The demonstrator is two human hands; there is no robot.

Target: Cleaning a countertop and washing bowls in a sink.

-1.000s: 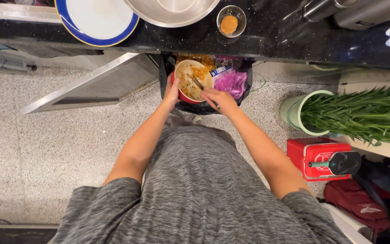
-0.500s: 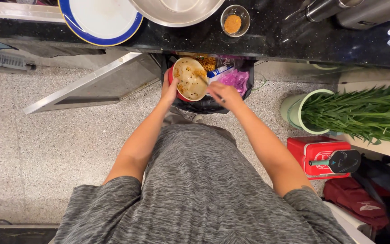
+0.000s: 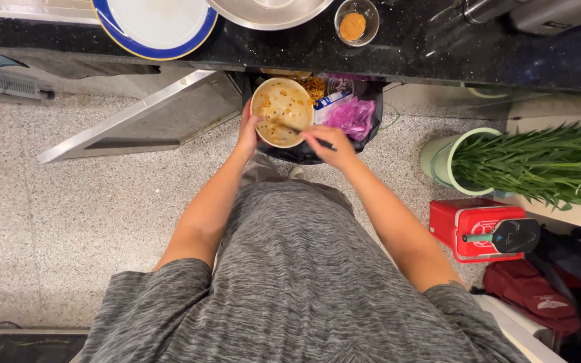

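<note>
- Bowl (image 3: 282,111) held over the open bin (image 3: 371,131), just under the edge of the black counter (image 3: 438,50).
- Mostly scraped out already, by the look of it: only a brownish film and a few orange bits on the inner wall. Scraps and a purple bag (image 3: 351,116) lying in the bin below.
- Left to do, as judged here: the last smears on the wall.
- Left hand (image 3: 247,129) closed on the bowl's rim, thumb over the edge, bowl tipped toward the bin.
- Right hand (image 3: 327,144) curled tight around a thin utensil (image 3: 297,128), its tip inside the bowl, touching the wall.
- Both arms stretched forward and down, elbows slightly bent, forearms meeting at the bowl.
- On the counter, untouched: a blue-rimmed plate (image 3: 152,27), a steel bowl (image 3: 270,10), a small glass of orange powder (image 3: 353,23).
</note>
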